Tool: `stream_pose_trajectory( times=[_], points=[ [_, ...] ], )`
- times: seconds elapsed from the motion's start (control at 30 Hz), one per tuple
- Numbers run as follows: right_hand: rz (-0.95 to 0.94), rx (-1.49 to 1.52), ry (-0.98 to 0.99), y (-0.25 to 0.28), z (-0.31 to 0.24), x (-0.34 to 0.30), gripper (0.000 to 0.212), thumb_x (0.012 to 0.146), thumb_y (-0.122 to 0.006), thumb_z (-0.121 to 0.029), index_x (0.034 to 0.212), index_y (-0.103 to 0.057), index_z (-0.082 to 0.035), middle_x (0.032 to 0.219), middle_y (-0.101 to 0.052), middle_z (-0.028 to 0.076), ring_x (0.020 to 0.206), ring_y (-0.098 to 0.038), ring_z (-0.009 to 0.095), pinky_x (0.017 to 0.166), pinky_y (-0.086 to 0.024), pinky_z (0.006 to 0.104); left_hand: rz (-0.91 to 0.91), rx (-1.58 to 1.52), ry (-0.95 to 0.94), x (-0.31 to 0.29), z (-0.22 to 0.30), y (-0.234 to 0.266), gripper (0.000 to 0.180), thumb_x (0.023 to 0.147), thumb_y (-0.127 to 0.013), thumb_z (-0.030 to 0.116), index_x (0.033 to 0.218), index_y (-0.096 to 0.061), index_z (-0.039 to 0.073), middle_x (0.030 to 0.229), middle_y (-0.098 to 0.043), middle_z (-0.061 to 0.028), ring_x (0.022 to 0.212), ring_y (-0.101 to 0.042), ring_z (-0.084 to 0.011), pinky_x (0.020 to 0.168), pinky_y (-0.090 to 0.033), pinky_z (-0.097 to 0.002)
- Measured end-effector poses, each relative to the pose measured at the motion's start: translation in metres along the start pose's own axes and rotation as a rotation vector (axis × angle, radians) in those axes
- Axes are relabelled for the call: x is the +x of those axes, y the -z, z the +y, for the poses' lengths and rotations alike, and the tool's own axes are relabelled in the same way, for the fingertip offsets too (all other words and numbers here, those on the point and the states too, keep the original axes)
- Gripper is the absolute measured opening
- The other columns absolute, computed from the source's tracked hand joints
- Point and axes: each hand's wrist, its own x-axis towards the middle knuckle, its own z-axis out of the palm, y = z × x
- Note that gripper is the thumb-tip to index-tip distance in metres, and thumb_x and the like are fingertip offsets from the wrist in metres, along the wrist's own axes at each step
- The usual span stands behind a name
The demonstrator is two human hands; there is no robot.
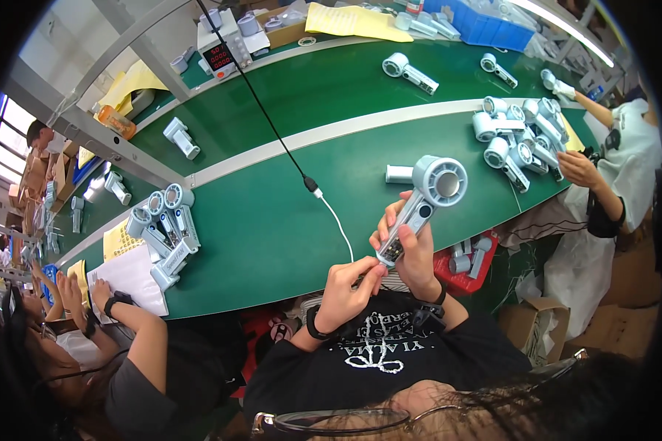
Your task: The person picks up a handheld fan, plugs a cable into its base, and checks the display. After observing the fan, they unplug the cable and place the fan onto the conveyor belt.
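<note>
A: Which step in hand here, any idea?

B: Starting close: holding a grey handheld fan (422, 197) over the near part of the desk (272, 250), tilted, head up. Gripping its handle (412, 214) with the right fingers (410, 242), clamped on tight. Pinching at the handle's foot with the left fingers (360, 275), together, apparently on the end of the white cable (336, 220). Can't see the plug. Reads like hooking up the cable, tbh.

A: Next move?

B: Just guessing: calls for keeping the handle steady and pushing straight, no yanking on the cable. If already seated, maybe pressing the round button (425, 211).

A: And further out?

B: Below the desk's edge, a red bin (463, 283) with grey parts (461, 263). To the right, a heap of fans (522, 152) near a co-worker's hand (579, 170); to the left, a smaller bunch (171, 231). Farther across, lone fans (419, 78). Way back, a power supply (228, 45) and a blue crate (493, 28).
</note>
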Motion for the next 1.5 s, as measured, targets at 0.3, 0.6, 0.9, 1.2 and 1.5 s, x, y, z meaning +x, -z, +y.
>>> stream_pose_trajectory(
  times=[0.3,0.6,0.9,1.2,1.5],
  points=[
    [-0.082,-0.113,0.017,0.005,-0.001,0.012,0.063,0.089,-0.061,-0.015,0.139,-0.023,-0.008,0.099,-0.043,0.008,0.083,-0.054,0.016,0.069,-0.052,0.0354,0.046,-0.158,0.074,0.005,-0.014,0.001,0.014,0.093,-0.053,0.003,0.085,-0.061,-0.005,0.060,-0.060,-0.0048,0.052,-0.056,-0.0094,0.051,-0.045,-0.0234],
    [-0.205,-0.279,-0.093,0.002,-0.013,0.026,0.074,0.089,-0.057,-0.009,0.146,-0.010,-0.004,0.117,-0.045,0.013,0.099,-0.056,0.022,0.085,-0.053,0.0416,0.074,-0.211,0.063,0.007,-0.020,0.009,0.014,0.093,-0.055,0.005,0.092,-0.064,-0.005,0.071,-0.065,-0.0071,0.063,-0.061,-0.0113,0.060,-0.049,-0.0244],
    [-0.251,-0.250,-0.119,-0.003,-0.013,0.038,0.078,0.086,-0.059,-0.009,0.146,-0.010,-0.002,0.128,-0.041,0.018,0.109,-0.054,0.025,0.091,-0.051,0.0447,0.070,-0.280,0.006,0.011,-0.030,0.017,0.014,0.091,-0.059,0.001,0.098,-0.064,-0.010,0.112,-0.062,-0.0170,0.090,-0.062,-0.0166,0.076,-0.051,-0.0258],
    [-0.362,-0.436,-0.146,-0.005,-0.020,0.051,0.083,0.083,-0.064,-0.012,0.146,-0.012,-0.002,0.133,-0.040,0.019,0.114,-0.052,0.026,0.094,-0.049,0.0442,0.153,-0.382,-0.043,0.015,-0.026,0.022,0.011,0.088,-0.062,-0.001,0.089,-0.068,-0.010,0.114,-0.061,-0.0180,0.093,-0.062,-0.0190,0.077,-0.050,-0.0253],
    [0.027,-0.421,0.038,-0.001,-0.029,0.061,0.088,0.086,-0.068,-0.020,0.147,-0.006,-0.007,0.137,-0.038,0.019,0.119,-0.052,0.031,0.087,-0.053,0.0452,0.265,-0.174,-0.103,0.019,-0.040,0.020,0.010,0.085,-0.064,-0.002,0.090,-0.068,-0.009,0.114,-0.062,-0.0196,0.093,-0.064,-0.0215,0.077,-0.051,-0.0279]
  ],
)
